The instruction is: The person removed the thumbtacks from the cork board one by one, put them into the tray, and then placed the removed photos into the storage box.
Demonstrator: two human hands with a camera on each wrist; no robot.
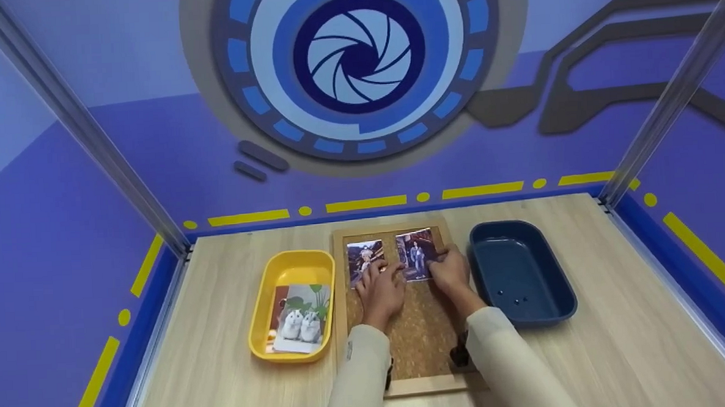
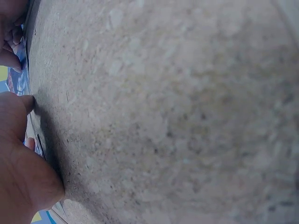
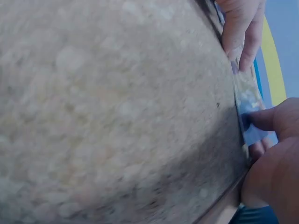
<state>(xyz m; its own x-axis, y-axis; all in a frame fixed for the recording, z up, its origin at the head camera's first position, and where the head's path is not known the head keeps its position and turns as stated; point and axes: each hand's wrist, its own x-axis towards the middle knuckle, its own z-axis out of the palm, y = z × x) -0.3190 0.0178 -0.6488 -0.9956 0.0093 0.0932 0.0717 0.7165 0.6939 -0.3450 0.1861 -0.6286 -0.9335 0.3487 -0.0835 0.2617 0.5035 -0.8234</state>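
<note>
A cork board (image 1: 423, 323) in a wooden frame lies on the table with two photos side by side near its top. My left hand (image 1: 381, 291) rests over the lower part of the left photo (image 1: 357, 250), which shows a figure in light clothes. Its thumb reaches toward the right photo (image 1: 415, 253), of a person in a blue robe. With my right hand (image 1: 451, 273) I pinch that photo at its lower right edge. In the right wrist view the right thumb (image 3: 262, 119) lies on the photo's face, with fingertips showing below it.
Left of the board stands a yellow tray (image 1: 259, 321) holding stacked pictures, the top one a picture of two white hamsters (image 1: 300, 322). A dark blue tray (image 1: 512, 258) with several tiny shiny pieces (image 1: 517, 301) stands on the right. A patterned wall (image 1: 362, 185) rises behind the table.
</note>
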